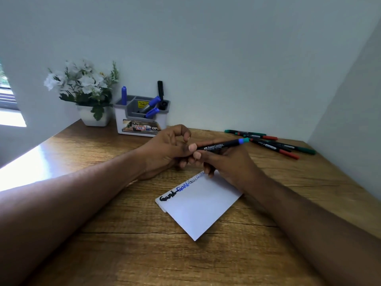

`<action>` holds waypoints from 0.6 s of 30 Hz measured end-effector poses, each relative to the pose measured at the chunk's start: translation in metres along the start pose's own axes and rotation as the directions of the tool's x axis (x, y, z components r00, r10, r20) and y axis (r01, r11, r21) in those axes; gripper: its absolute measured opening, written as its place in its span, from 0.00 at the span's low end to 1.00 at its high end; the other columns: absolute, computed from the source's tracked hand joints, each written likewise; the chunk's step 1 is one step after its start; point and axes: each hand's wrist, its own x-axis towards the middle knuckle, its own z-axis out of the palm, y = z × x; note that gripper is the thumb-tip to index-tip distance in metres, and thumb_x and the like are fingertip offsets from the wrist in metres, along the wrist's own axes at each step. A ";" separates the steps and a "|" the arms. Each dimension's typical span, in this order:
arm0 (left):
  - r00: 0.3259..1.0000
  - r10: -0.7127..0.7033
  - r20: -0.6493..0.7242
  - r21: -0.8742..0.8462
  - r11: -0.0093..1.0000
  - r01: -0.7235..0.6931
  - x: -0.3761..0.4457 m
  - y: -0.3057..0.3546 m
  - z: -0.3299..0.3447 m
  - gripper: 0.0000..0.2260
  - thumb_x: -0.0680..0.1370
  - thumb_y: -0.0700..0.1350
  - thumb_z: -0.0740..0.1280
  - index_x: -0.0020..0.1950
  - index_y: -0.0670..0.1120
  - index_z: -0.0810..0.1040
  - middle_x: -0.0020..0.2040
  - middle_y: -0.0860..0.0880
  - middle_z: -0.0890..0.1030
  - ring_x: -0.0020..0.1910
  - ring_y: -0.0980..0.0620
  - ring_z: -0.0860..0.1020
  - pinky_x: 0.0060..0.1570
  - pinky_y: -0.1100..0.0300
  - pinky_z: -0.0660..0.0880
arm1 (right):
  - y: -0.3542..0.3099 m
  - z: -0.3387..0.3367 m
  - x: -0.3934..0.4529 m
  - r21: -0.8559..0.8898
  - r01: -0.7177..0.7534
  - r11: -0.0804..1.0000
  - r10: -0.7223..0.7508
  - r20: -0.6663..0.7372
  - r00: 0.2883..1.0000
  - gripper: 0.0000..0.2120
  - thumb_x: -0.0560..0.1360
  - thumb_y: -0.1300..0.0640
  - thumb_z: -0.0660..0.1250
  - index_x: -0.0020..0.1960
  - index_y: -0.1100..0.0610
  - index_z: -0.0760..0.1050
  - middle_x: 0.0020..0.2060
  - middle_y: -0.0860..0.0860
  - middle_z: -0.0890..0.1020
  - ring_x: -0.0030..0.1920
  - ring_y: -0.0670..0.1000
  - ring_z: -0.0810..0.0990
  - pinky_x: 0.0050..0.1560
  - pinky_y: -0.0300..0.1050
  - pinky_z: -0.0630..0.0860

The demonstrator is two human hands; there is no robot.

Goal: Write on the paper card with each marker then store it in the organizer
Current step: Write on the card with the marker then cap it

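Observation:
A white paper card (pixel 203 205) lies on the wooden desk with black, blue and thin written words along its far edge. Both hands meet just above the card's far corner. My right hand (pixel 228 164) holds a thin black marker (pixel 221 145) with a blue end, its barrel pointing right. My left hand (pixel 167 149) pinches the marker's left end with thumb and fingers; whether that end has a cap on it is hidden. The grey and white organizer (pixel 142 117) stands at the back by the wall and holds several blue markers and a black one.
Several thin markers (pixel 272 142) with red and green ends lie loose at the back right of the desk. A white pot of white flowers (pixel 86 93) stands left of the organizer. Walls close in behind and on the right.

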 end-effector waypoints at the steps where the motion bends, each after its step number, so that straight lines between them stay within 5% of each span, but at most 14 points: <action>1: 1.000 0.006 -0.002 -0.003 1.000 -0.006 0.000 0.000 0.000 0.10 0.70 0.35 0.68 0.44 0.43 0.67 0.30 0.45 0.77 0.28 0.51 0.78 0.24 0.64 0.73 | 0.001 0.001 0.001 0.015 0.007 1.000 -0.007 0.004 1.000 0.05 0.73 0.63 0.71 0.47 0.56 0.83 0.30 0.51 0.84 0.25 0.45 0.78 0.25 0.38 0.74; 7: 0.998 -0.005 -0.060 -0.014 1.000 0.004 0.000 0.003 0.002 0.11 0.70 0.39 0.70 0.48 0.43 0.70 0.32 0.45 0.79 0.29 0.51 0.76 0.24 0.65 0.70 | 0.012 0.000 0.006 -0.087 0.002 0.996 -0.002 -0.001 1.000 0.04 0.75 0.56 0.70 0.46 0.56 0.82 0.24 0.49 0.78 0.22 0.48 0.73 0.22 0.37 0.69; 10: 0.973 0.018 -0.232 -0.008 1.000 -0.021 -0.003 0.011 -0.009 0.09 0.68 0.42 0.71 0.44 0.43 0.74 0.32 0.47 0.78 0.29 0.53 0.72 0.25 0.66 0.70 | 0.019 -0.004 0.010 -0.017 -0.069 0.997 0.068 -0.046 0.997 0.16 0.72 0.59 0.73 0.59 0.55 0.78 0.25 0.54 0.75 0.23 0.50 0.72 0.22 0.40 0.70; 12: 0.926 0.028 -0.375 -0.078 0.995 -0.061 -0.009 0.017 -0.027 0.08 0.67 0.44 0.72 0.43 0.44 0.77 0.33 0.48 0.77 0.30 0.55 0.72 0.26 0.67 0.72 | 0.022 -0.005 0.011 -0.009 -0.115 0.993 0.115 -0.008 0.993 0.20 0.71 0.60 0.74 0.62 0.57 0.77 0.28 0.57 0.76 0.26 0.49 0.73 0.25 0.40 0.72; 18: 0.755 0.116 -0.646 -0.201 0.927 -0.315 -0.031 0.029 -0.071 0.07 0.76 0.47 0.67 0.41 0.44 0.78 0.30 0.47 0.78 0.26 0.55 0.74 0.27 0.66 0.74 | 0.017 0.006 0.024 -0.186 -0.143 0.972 0.152 0.034 0.988 0.06 0.72 0.58 0.74 0.48 0.57 0.82 0.30 0.52 0.80 0.30 0.46 0.77 0.32 0.39 0.75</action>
